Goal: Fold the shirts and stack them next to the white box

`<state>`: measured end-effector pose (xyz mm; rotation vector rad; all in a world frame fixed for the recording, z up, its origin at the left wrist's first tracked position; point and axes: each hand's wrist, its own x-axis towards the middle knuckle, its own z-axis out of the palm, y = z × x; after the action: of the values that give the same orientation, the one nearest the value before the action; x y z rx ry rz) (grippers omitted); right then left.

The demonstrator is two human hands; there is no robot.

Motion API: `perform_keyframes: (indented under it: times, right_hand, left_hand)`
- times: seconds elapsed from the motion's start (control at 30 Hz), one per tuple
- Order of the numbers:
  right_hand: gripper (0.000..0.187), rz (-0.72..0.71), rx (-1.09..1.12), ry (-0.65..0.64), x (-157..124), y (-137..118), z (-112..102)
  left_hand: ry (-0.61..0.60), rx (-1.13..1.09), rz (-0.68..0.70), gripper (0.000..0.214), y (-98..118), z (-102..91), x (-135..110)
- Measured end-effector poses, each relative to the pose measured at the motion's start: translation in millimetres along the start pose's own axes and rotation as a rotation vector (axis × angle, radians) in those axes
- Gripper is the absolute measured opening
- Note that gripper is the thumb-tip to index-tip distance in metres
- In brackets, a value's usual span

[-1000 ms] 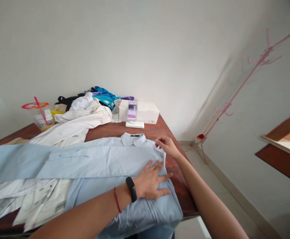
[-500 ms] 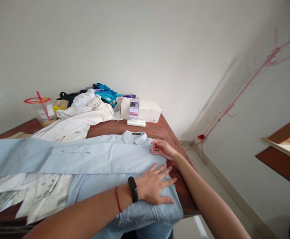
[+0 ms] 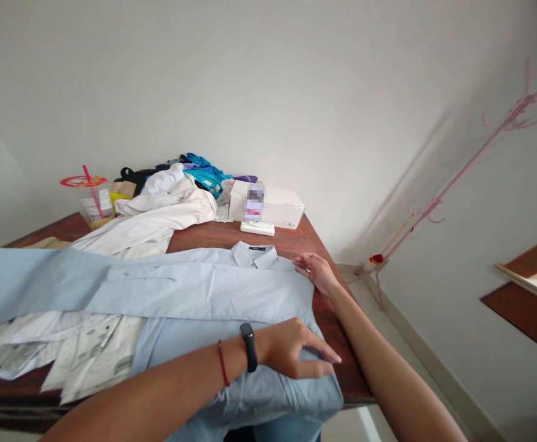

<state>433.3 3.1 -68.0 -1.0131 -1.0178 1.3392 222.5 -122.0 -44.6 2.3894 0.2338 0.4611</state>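
While the left hand (image 3: pixel 291 348) gapes, thumb apart, smooth the pale-blue collared cloth shirt (image 3: pixel 231 291) along the brown wooden counter's (image 3: pixel 199 238) right edge; right hand (image 3: pixel 318 273), can't tell its grip.

Passage runs over the strip of tabletop (image 3: pixel 199 238) behind the shirt (image 3: pixel 245 294); stand (image 3: pixel 257 229) and box (image 3: pixel 280 205) block the back, white clothes (image 3: pixel 158 221) the left.

There is one light-blue shirt (image 3: pixel 250 291) and one cup (image 3: pixel 92 201)

the shirt (image 3: pixel 250 291) lies on the table (image 3: pixel 204 237) before the box (image 3: pixel 281 215).
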Motion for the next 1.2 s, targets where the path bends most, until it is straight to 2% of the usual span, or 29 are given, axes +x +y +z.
perform_keyframes:
  times: [0.1,0.2,0.3,0.4,0.53,0.73,0.93,1.2]
  right_hand:
    - [0.018,-0.04,0.038,-0.056,-7,-14,1]
    - [0.025,0.014,0.037,-0.255,-18,-26,6]
    - [0.031,0.166,-0.032,-0.435,-25,-25,12]
    - [0.031,0.309,-0.133,-0.521,-26,-18,16]
    - [0.029,0.345,-0.143,-0.487,-22,-14,14]
    - [0.028,0.345,-0.091,-0.476,-21,-14,11]
    - [0.029,0.341,-0.083,-0.47,-20,-12,10]
    - [0.029,0.34,-0.078,-0.475,-20,-13,10]
  left_hand:
    - [0.154,0.003,0.034,0.034,-2,-1.1,3]
    - [0.25,0.152,0.017,0.033,-7,1.3,5]
    - [0.234,0.27,-0.043,0.041,-12,5.4,4]
    - [0.139,0.338,-0.056,0.05,-13,7.7,1]
    - [0.049,0.356,-0.03,0.051,-12,6.6,0]
    - [0.026,0.382,-0.005,0.049,-12,5.2,0]
    - [-0.052,0.389,0.012,0.05,-14,3.4,-2]
    - [-0.062,0.374,-0.001,0.05,-13,3.3,-2]
